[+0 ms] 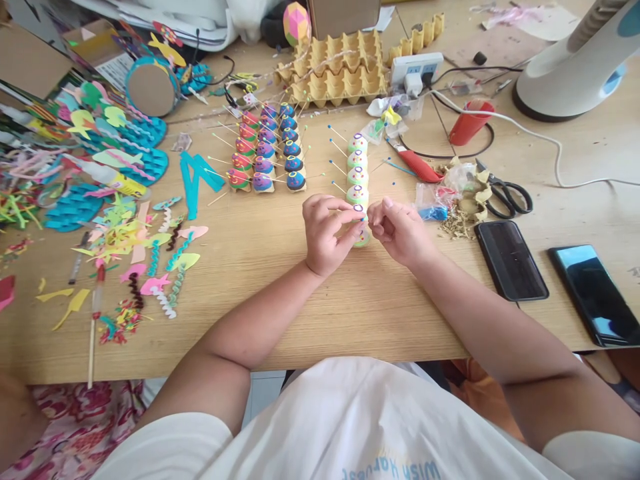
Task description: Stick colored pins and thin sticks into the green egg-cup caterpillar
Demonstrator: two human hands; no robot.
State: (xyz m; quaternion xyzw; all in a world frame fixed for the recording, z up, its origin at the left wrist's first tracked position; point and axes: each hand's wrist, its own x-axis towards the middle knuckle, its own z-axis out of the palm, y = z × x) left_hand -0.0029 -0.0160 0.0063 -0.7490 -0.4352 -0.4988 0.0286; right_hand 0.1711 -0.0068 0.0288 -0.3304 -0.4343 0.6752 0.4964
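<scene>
A pale green painted egg-carton strip [357, 177] runs away from me, its domes bearing purple rings, coloured dots and blue-headed pins on the left side. My left hand [327, 233] is closed at its near end, thumb and index finger around a dome, with a small blue dot at the fingertips. Just right of that same dome, my right hand [400, 230] is closed in a pinch; whatever it may hold is hidden. Part of the nearest dome shows below the left thumb.
Finished red [245, 150], purple [265, 150] and blue [291, 147] strips with pins stand left of centre. Foam and paper cutouts [160, 260] spread farther left. Scissors [505, 193], a red-handled tool [420, 165], two phones [513, 260] and a white cable [555, 147] lie right.
</scene>
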